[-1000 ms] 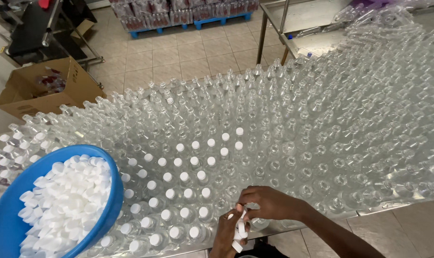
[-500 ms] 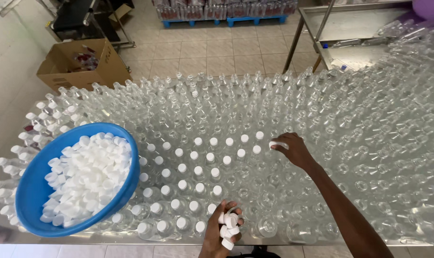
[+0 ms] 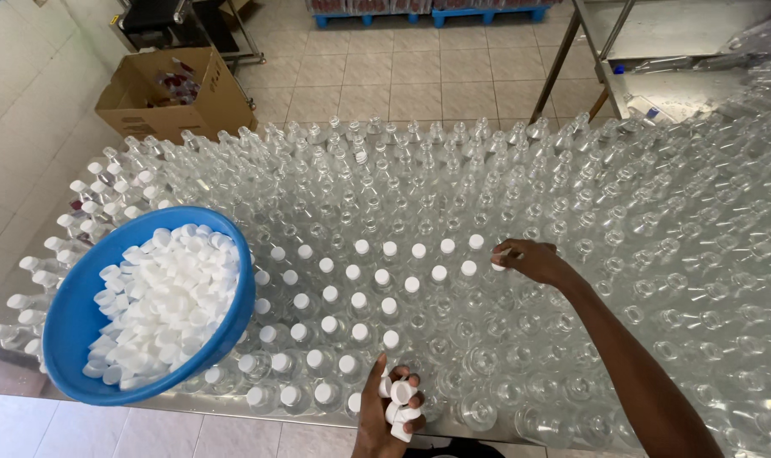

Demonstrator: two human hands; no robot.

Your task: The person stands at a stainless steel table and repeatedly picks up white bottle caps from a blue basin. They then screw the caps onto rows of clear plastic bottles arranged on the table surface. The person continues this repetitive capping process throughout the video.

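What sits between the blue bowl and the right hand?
In the head view, rows of clear bottles wearing white caps fill the stretch between the blue bowl and the right hand.

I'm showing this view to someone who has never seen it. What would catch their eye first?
First, the mass of clear plastic bottles covering the table, only those near the front-left wearing white caps. Next, the blue bowl heaped with white caps at the left edge. Then the right hand setting a cap on a bottle at centre, and the left hand holding spare caps at the near edge.
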